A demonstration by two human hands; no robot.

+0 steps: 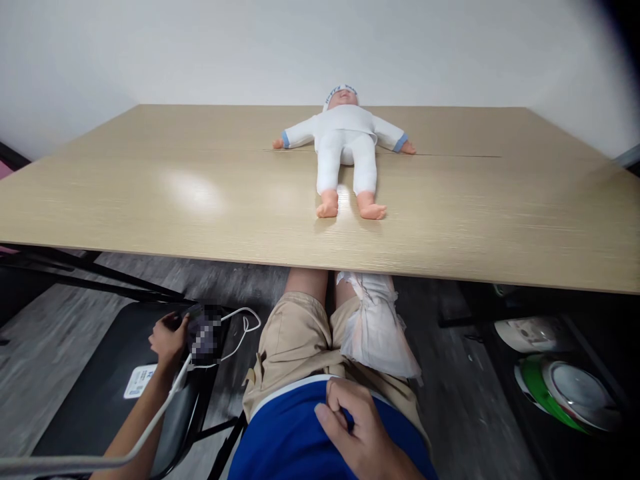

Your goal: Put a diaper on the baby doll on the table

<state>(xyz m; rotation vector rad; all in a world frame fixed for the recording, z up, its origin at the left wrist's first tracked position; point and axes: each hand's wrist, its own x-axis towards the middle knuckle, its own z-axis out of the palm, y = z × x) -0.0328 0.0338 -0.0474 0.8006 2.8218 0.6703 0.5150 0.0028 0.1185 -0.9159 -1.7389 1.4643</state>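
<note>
My left hand [170, 337] reaches down over the chair at the left, its fingers closed on the edge of a dark device [204, 337]. Part of that device is blurred out, and a white cable [175, 387] runs past it. Over my lap, in front of my blue shirt, my right hand [357, 423] is loosely curled with nothing seen in it. A crumpled white diaper [377, 330] lies across my right thigh. On the table a baby doll [346, 143] rests on its back, arms spread and feet towards me, in white clothes with blue cuffs and a printed cap.
The wooden table [150, 200] spans the view in front of a white wall. A black chair [90, 387] with a white label stands at my left. Low at the right, a dark shelf holds a green-and-white round package [565, 393] and a whitish item [535, 333].
</note>
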